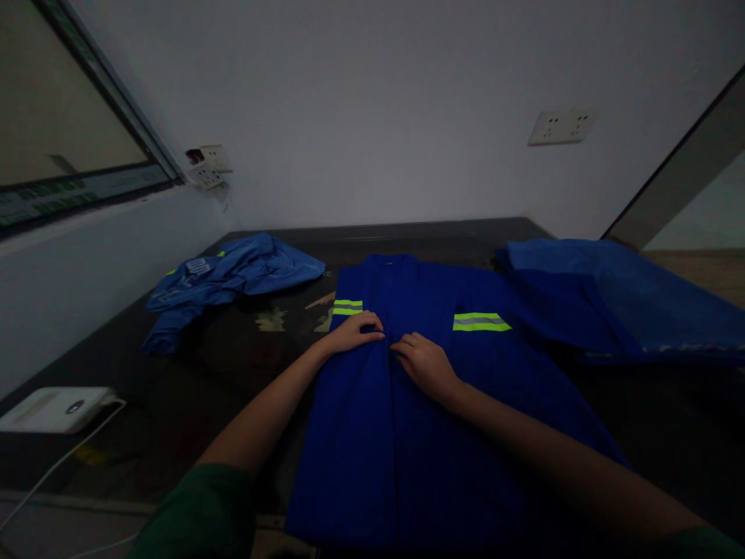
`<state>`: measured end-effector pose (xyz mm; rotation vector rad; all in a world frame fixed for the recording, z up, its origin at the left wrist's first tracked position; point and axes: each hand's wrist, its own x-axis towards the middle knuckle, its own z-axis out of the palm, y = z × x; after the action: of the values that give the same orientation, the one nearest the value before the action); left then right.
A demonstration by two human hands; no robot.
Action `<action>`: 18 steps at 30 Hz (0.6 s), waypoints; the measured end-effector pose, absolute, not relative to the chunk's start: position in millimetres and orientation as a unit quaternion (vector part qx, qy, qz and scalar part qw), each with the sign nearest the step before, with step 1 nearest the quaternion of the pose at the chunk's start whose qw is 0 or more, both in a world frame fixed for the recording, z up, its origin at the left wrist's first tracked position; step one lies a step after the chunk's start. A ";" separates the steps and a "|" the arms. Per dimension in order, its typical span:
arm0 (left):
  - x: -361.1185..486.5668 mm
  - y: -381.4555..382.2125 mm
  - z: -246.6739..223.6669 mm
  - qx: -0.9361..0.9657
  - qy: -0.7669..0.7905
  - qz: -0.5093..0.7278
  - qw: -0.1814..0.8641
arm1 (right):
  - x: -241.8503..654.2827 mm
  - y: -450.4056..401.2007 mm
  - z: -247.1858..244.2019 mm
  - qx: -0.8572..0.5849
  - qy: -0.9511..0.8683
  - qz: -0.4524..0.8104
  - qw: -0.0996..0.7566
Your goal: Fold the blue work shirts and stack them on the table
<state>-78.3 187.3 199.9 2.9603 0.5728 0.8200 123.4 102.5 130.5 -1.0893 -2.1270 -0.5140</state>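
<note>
A dark blue garment [431,287] with yellow-green and grey reflective stripes lies front up on the dark table, its collar toward the wall. My left hand [356,332] rests on it left of the front opening, fingers bent and pressed together at the fabric edge. Just across the opening, my right hand [424,361] has its fingers curled down onto the cloth, thumb side toward the opening. The two hands are close but apart. Whatever the fingertips pinch is too small and dark to make out.
A crumpled blue garment [233,272] lies at the back left of the table [192,411]. Folded blue cloth in clear plastic [634,295] is at the right. A white device [64,409] with a cable sits at the left edge. Sockets [562,126] are on the wall.
</note>
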 end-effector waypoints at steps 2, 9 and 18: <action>-78.3 186.0 200.5 0.948 0.185 0.258 0.014 | 126.1 102.0 127.2 -0.416 -0.814 -0.148 0.376; -81.3 191.2 200.6 0.946 0.174 0.269 0.051 | 132.5 109.2 129.7 -0.414 -0.802 -0.018 0.429; -80.7 190.7 201.1 0.943 0.185 0.270 0.066 | 132.7 89.9 121.7 -0.412 -0.828 -0.087 0.371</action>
<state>-80.7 190.7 201.1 2.8433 0.5593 0.8143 132.7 89.9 121.7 -1.0554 -2.1233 -0.2226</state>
